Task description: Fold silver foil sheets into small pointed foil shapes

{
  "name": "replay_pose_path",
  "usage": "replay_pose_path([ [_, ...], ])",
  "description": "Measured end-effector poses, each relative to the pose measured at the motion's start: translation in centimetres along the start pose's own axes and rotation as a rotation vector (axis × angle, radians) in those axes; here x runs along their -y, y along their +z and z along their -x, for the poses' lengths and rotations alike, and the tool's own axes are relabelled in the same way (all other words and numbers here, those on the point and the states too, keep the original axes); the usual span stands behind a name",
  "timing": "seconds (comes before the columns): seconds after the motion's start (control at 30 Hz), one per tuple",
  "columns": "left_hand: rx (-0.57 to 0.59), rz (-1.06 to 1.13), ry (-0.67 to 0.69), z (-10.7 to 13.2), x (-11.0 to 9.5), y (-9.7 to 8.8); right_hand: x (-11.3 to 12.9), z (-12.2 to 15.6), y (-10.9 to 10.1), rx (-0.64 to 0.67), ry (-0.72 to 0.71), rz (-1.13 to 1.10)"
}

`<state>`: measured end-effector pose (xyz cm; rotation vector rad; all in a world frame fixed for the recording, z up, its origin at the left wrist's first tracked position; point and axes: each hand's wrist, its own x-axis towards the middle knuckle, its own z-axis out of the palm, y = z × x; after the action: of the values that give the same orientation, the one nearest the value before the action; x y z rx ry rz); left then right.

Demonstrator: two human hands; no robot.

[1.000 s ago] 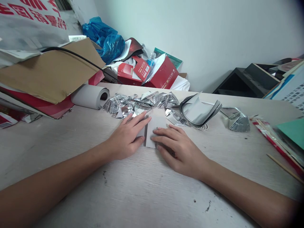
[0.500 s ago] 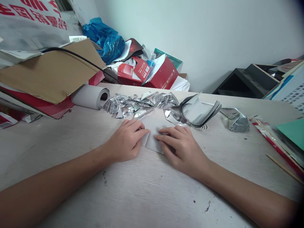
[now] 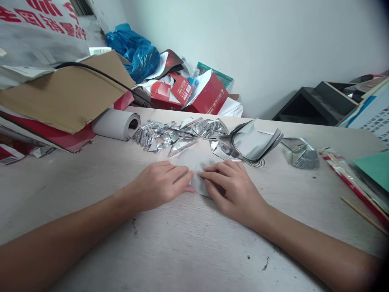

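A pale sheet of paper (image 3: 199, 188) with a silvery-white face lies on the table between my two hands, partly covered by them. My left hand (image 3: 162, 184) is closed at the paper's left side, its fingers bent over the edge and the thumb low beside them. Whether a fold sits under those fingers is hidden. From the right, my right hand (image 3: 235, 190) rests fingertips on the paper, fingers apart. Just behind the paper lie folded silver foil pieces (image 3: 174, 136). A curled stack of foil-backed sheets (image 3: 255, 142) stands behind my right hand.
At the back left are a paper roll (image 3: 114, 123) and a cardboard piece (image 3: 67, 95). Red boxes (image 3: 206, 95) and a blue plastic bag (image 3: 133, 50) stand behind. On the right lie another folded foil piece (image 3: 302, 153), a thin wooden stick (image 3: 363, 215) and a green sheet (image 3: 373, 168).
My left hand has shifted slightly down and right along the paper, and its thumb now shows near the lower edge. My right hand has stayed nearly in place.
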<state>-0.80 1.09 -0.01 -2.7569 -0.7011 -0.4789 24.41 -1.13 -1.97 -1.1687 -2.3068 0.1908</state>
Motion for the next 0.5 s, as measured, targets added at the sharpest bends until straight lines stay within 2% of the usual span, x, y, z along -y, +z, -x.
replay_pose_path([
  [0.17,-0.005,0.039,-0.009,0.18,-0.45,-0.34,0.11,-0.04,-0.08,0.012,0.006,-0.016],
  [0.33,-0.012,-0.111,0.07,0.02,-0.62,-0.13,0.43,0.02,-0.32,0.038,-0.049,0.017],
  [0.5,-0.04,-0.111,0.061,-0.15,-0.72,-0.24,0.48,0.11,-0.6,0.045,-0.144,0.038],
])
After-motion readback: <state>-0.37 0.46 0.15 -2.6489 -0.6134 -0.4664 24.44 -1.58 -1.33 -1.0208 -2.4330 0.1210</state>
